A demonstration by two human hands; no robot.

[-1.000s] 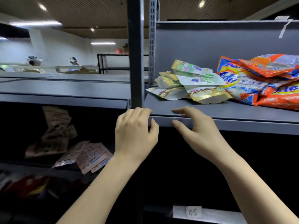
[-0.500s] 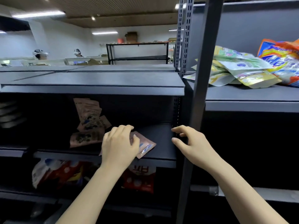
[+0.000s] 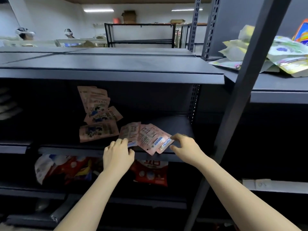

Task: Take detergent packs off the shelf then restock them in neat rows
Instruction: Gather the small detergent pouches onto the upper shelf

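Several pink detergent packs (image 3: 147, 139) lie fanned out at the front of the dark middle shelf (image 3: 70, 150). My left hand (image 3: 116, 155) curls over the lower corner of the leftmost pack, thumb under its edge. My right hand (image 3: 185, 145) pinches the corner of the rightmost pack between forefinger and thumb. Behind them, further left, a loose pile of peach-coloured packs (image 3: 98, 119) leans against the shelf's dark back.
Red and white bags (image 3: 63, 169) and a red bag (image 3: 151, 174) fill the shelf below. A slanted grey upright post (image 3: 241, 97) stands right of my right hand. Yellow-green pouches (image 3: 286, 59) lie on the upper right shelf. Two people (image 3: 25, 33) are far behind.
My view swung left and down from the right-hand shelf unit. Both hands dropped from the upper shelf's edge to the middle shelf and closed on the pink packs.
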